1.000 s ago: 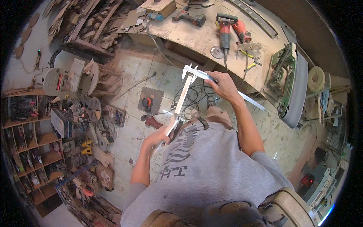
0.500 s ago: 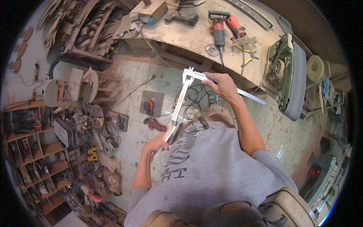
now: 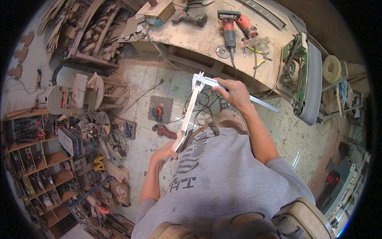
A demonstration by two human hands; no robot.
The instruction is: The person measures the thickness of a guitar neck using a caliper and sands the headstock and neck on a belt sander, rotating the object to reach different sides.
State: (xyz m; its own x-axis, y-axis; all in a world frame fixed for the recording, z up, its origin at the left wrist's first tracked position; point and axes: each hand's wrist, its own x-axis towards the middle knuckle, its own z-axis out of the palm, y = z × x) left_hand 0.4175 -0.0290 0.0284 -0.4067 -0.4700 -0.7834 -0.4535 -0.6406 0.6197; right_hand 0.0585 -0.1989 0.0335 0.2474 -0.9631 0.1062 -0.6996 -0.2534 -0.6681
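Observation:
My right hand (image 3: 234,93) is closed on a long silver caliper (image 3: 262,104), whose jaws sit around the upper end of a pale, narrow strip (image 3: 191,105), apparently wood. The strip angles down toward my waist and bends near its lower part. My left hand (image 3: 169,150) grips that lower part against the front of my grey shirt; a darker piece shows beside it, too unclear to name.
A workbench (image 3: 187,44) holds a drill (image 3: 193,18), red grinders (image 3: 229,32) and pliers. A belt sander (image 3: 308,83) stands right. Cables, a sander (image 3: 157,112) on a mat and red boots lie on the floor. Left are cubby shelves (image 3: 55,179) and wood scraps.
The caliper and strip, held in both hands, sit slightly lower in the picture than a second ago. The view of the surroundings has shifted a little. Both grips look the same.

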